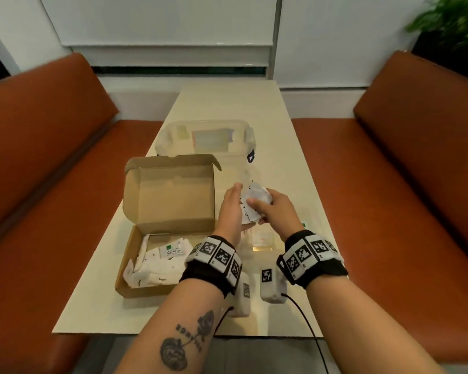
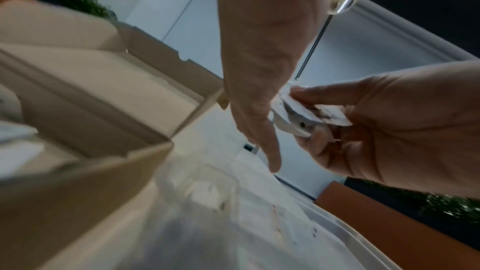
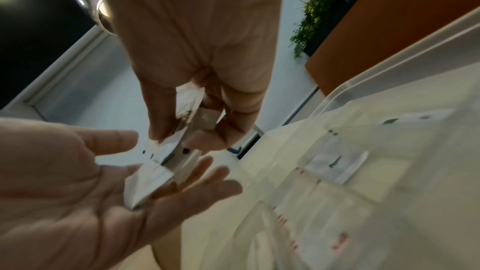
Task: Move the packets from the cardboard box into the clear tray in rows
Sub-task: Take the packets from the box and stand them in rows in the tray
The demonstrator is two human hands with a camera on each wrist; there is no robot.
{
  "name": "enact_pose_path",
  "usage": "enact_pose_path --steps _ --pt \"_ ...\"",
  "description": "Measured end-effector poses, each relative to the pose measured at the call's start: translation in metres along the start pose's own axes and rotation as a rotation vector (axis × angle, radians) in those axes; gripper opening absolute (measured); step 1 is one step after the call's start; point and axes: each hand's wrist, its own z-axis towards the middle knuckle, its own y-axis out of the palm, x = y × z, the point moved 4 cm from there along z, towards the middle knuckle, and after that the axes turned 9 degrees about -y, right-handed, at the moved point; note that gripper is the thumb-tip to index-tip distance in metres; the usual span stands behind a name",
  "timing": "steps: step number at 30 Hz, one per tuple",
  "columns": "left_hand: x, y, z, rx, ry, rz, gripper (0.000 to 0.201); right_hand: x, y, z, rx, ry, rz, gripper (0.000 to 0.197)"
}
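Observation:
An open cardboard box (image 1: 135,263) stands at the left of the table with several white packets (image 1: 157,263) in it. Right of it lies the clear tray (image 3: 405,59), with a few packets (image 3: 335,163) flat on its floor. Above the tray both hands meet on a small stack of white packets (image 1: 254,202). My right hand (image 1: 270,209) pinches the stack (image 3: 182,130) between thumb and fingers. My left hand (image 1: 233,206) is spread palm-in, its straight fingers (image 3: 202,171) supporting the stack's lower end.
A clear lidded container (image 1: 206,139) sits behind the box and tray. The box's raised lid (image 1: 173,190) stands just left of my left hand. Orange benches (image 1: 403,184) flank the narrow table (image 1: 227,103). Cables trail off the near edge.

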Motion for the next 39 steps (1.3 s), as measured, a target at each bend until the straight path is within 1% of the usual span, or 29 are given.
enact_pose_path --steps 2,5,7,8,9,10,12,13,16,18,19,21,23,25,27,29,31,33,37,39 --pt "-0.008 0.013 -0.001 -0.047 0.016 0.025 0.031 0.007 -0.008 -0.003 -0.008 0.002 -0.051 0.018" --pt "-0.017 0.03 -0.004 -0.107 0.021 0.061 0.032 0.016 -0.012 -0.007 -0.059 0.001 -0.175 0.028" --pt "-0.022 0.035 -0.005 -0.119 0.009 0.08 0.029 0.022 -0.014 -0.007 -0.088 -0.022 -0.364 0.034" --pt "-0.024 0.037 -0.004 -0.125 0.005 0.1 0.024 0.025 -0.016 -0.007 -0.104 -0.02 -0.473 0.037" --pt "-0.025 0.038 -0.004 -0.124 0.003 0.134 0.019 0.029 -0.018 -0.007 -0.117 -0.003 -0.552 0.04" --pt "-0.027 0.039 -0.003 -0.115 0.001 0.167 0.019 0.032 -0.021 -0.008 -0.125 0.027 -0.582 0.044" --pt "-0.031 0.037 -0.001 -0.066 -0.023 0.174 0.022 0.037 -0.024 -0.01 -0.138 0.074 -0.558 0.054" --pt "-0.032 0.035 0.0 -0.033 -0.043 0.162 0.027 0.038 -0.025 -0.012 -0.152 0.07 -0.544 0.061" --pt "-0.034 0.028 0.004 0.041 -0.068 0.18 0.04 0.033 -0.027 -0.011 -0.225 -0.035 -0.54 0.084" --pt "-0.033 0.024 0.006 0.076 -0.078 0.201 0.045 0.029 -0.025 -0.01 -0.29 -0.136 -0.519 0.089" --pt "-0.032 0.021 0.006 0.087 -0.085 0.199 0.047 0.027 -0.022 -0.01 -0.319 -0.181 -0.508 0.086" --pt "-0.03 0.022 0.005 0.074 -0.096 0.154 0.047 0.027 -0.012 -0.012 -0.322 -0.272 -0.492 0.07" --pt "-0.029 0.026 0.004 0.045 -0.107 0.125 0.043 0.028 -0.005 -0.014 -0.248 -0.351 -0.514 0.055" --pt "-0.029 0.03 0.005 0.035 -0.114 0.117 0.036 0.031 -0.002 -0.014 -0.165 -0.39 -0.546 0.048" --pt "-0.03 0.03 0.003 0.053 -0.147 0.041 0.032 0.037 -0.003 -0.01 -0.115 -0.383 -0.546 0.045" --pt "-0.033 0.028 0.006 0.054 -0.196 -0.027 0.033 0.042 -0.005 -0.005 -0.082 -0.344 -0.539 0.041" --pt "-0.034 0.032 0.008 0.004 -0.219 -0.068 0.035 0.047 -0.009 0.001 -0.047 -0.304 -0.512 0.035" --pt "-0.035 0.035 0.01 -0.056 -0.207 -0.067 0.036 0.048 -0.01 0.007 -0.019 -0.281 -0.485 0.03" --pt "-0.033 0.035 0.013 -0.165 -0.174 -0.024 0.022 0.046 -0.01 0.018 -0.005 -0.236 -0.457 0.027" --pt "-0.03 0.032 0.014 -0.201 -0.157 0.016 0.021 0.043 -0.011 0.021 -0.011 -0.219 -0.433 0.026"
